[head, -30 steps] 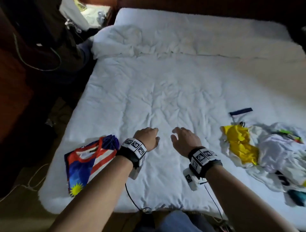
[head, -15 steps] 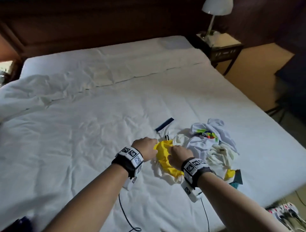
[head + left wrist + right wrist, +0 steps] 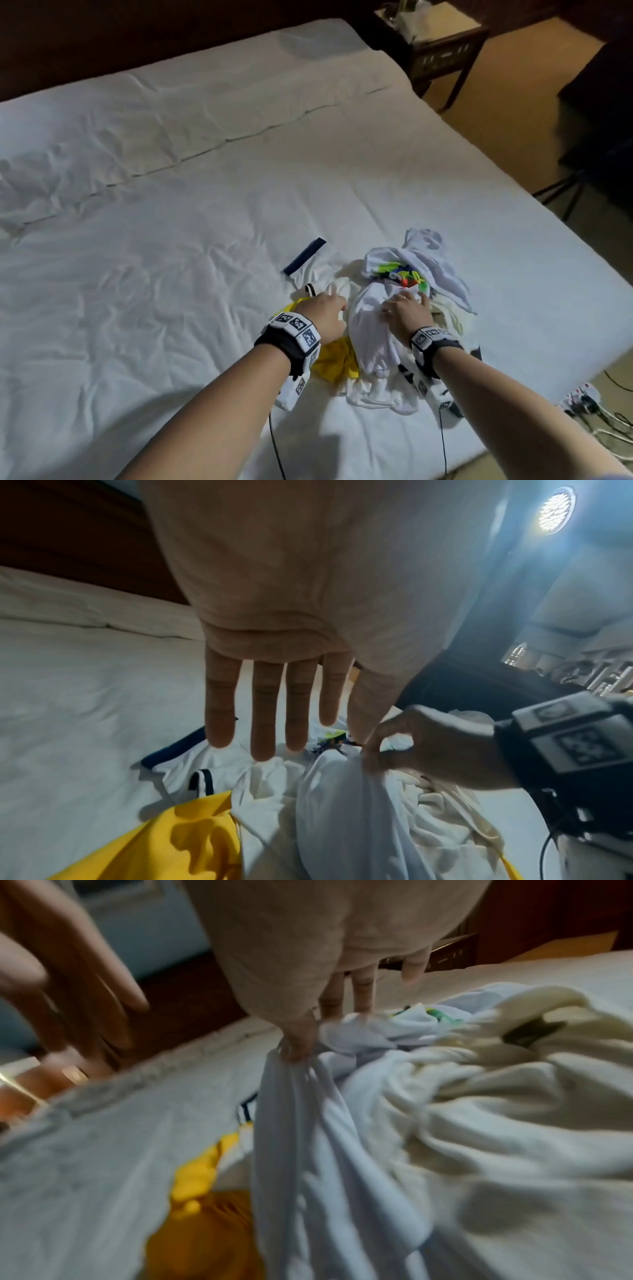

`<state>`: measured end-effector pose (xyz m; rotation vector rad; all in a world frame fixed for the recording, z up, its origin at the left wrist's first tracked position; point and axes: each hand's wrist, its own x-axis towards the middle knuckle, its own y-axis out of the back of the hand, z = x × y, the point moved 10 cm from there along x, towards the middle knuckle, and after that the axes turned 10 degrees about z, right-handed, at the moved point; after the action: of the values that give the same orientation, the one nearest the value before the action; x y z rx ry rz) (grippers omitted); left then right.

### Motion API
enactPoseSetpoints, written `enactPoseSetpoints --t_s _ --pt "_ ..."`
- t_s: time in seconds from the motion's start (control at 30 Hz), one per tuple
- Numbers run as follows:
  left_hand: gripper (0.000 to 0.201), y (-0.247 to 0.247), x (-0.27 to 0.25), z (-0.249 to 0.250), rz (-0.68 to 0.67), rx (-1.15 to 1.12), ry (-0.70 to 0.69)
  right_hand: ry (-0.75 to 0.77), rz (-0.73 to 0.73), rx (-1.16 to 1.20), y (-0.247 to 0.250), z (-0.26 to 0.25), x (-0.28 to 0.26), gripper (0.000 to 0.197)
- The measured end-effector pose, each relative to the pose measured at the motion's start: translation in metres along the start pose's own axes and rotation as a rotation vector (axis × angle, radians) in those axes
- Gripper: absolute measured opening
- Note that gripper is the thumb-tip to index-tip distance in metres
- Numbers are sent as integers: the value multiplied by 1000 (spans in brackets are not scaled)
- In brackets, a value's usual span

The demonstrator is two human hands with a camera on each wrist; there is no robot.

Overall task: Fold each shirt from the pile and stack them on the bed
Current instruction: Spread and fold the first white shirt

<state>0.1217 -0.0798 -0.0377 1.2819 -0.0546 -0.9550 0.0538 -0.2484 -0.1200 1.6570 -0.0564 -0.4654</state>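
A dark wooden nightstand stands in the upper right of the head view, beside the far corner of the mattress, on a tan floor. At the lower right edge, a power strip with cables lies on the floor. A round ceiling light glows at the upper right of the left wrist view.

We wear no sleeves; both forearms are bare. A black strap circles each wrist, topped by a white band printed with square black-and-white markers. Under each wrist hangs a white camera block bearing more markers, and a thin black cable trails from each.
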Motion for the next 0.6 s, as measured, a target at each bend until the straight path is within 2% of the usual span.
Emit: enactPoseSetpoints --t_s 0.1,0.2,0.23,0.3,0.37,0.43,0.6 --pt "45 -2 4 4 34 -96 15 53 168 276 44 -20 -5 21" --pt "62 10 1 20 125 -241 2 125 238 567 98 -51 -21 25" --pt "61 17 0 22 167 -294 13 156 266 617 118 -62 -28 21" --pt "41 40 -8 22 268 -432 14 215 389 727 158 -80 -39 16" --pt "20 76 -26 19 436 -641 -53 209 576 841 202 -86 -51 18" --pt "10 118 -55 9 577 -815 -101 206 652 975 234 -91 -62 5" --pt "29 225 -152 -21 785 -1025 -215 324 685 888 276 -145 -90 20"
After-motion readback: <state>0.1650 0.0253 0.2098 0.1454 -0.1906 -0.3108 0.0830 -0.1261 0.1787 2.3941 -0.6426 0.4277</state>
